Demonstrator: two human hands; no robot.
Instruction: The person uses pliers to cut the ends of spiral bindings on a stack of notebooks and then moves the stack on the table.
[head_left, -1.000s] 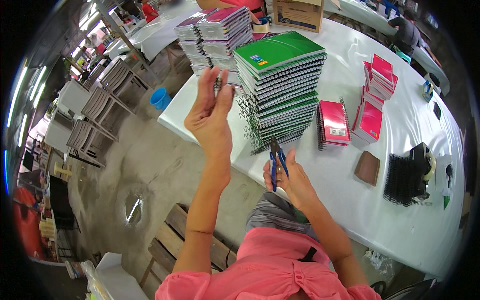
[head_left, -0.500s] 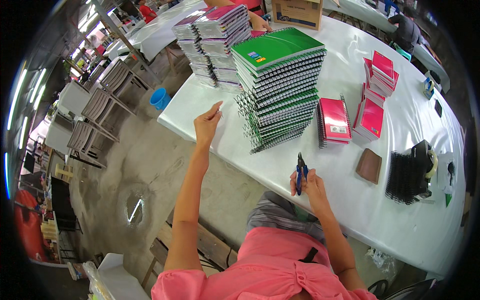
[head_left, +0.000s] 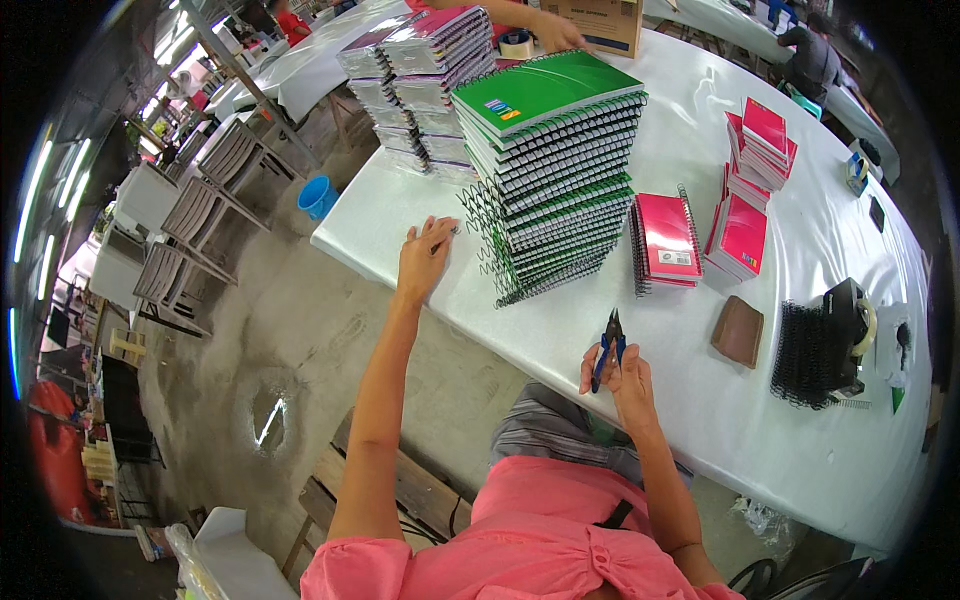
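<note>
Blue-handled wire cutters (head_left: 606,362) are in my right hand (head_left: 628,385), over the table's near edge, jaws pointing away from me and handles a little apart. My left hand (head_left: 425,258) is low at the table's left side, its fingers bent together near a tiny dark bit; what they hold is too small to make out. To its right rises a tall stack of green spiral notebooks (head_left: 548,95), with loose wire coil ends (head_left: 490,245) sticking out on the left. Red spiral notebooks (head_left: 668,238) lie just right of that stack.
Wrapped notebooks (head_left: 425,60) are piled at the far left, beside a co-worker's hand (head_left: 555,33), a tape roll (head_left: 516,43) and a cardboard box (head_left: 600,22). Rightward are red notebook piles (head_left: 738,235), a brown block (head_left: 738,332) and black coils (head_left: 800,355). A blue bucket (head_left: 318,198) stands on the floor.
My left hand has come down and slightly right, onto the tabletop. The wire cutters have turned slightly and their handles spread more. The co-worker's hand has moved right, toward the box.
</note>
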